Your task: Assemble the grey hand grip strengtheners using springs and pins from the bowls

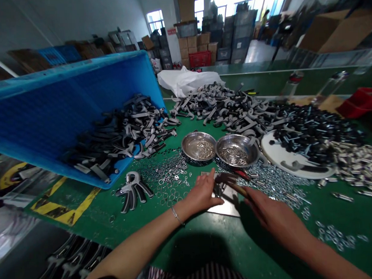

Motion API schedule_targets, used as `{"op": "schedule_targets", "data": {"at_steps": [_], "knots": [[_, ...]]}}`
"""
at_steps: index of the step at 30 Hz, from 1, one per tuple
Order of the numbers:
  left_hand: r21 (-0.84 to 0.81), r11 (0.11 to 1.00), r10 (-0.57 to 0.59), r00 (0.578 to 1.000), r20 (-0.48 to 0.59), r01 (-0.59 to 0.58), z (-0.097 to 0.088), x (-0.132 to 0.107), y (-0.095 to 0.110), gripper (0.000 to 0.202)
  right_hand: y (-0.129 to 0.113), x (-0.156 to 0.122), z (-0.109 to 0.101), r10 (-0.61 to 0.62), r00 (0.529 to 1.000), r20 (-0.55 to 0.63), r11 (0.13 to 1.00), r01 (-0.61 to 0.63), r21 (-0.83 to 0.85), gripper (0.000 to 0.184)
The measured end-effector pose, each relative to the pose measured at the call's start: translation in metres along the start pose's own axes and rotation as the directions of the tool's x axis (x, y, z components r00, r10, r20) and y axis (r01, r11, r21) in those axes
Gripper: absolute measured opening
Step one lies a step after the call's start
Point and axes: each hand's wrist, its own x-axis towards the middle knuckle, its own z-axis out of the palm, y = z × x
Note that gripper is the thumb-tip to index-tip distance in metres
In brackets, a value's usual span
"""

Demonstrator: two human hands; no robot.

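Observation:
My right hand (264, 208) is closed round the wooden handle of a hammer (239, 189). The hammer's dark head is just above a flat metal plate (226, 207) on the green workbench. At the plate's left side, my left hand (203, 192) is bent, its thumb stretched along the plate, and its fingers close on a small part that is mostly hidden. Just beyond the hands are two steel bowls: one holds small rings (194, 145), the other small metal pins (233, 153). A red-handled tool (242, 175) lies by the second bowl.
A tipped blue crate (80, 94) spills grey-and-black handle parts at left. A hand gripper (133, 191) lies before it. More handle parts (224, 107) are heaped at the back. Black knobs with bolts (313, 127), a white lid (284, 158), metal sleeves (360, 162) and loose nuts lie right.

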Motion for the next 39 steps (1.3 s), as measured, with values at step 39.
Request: {"op": "schedule_targets", "data": {"at_steps": [39], "knots": [[0.169, 0.867, 0.477, 0.879, -0.013, -0.468, -0.062, 0.108, 0.042, 0.045, 0.031, 0.007, 0.031, 0.22, 0.97, -0.098, 0.7, -0.087, 0.709, 0.031]]}}
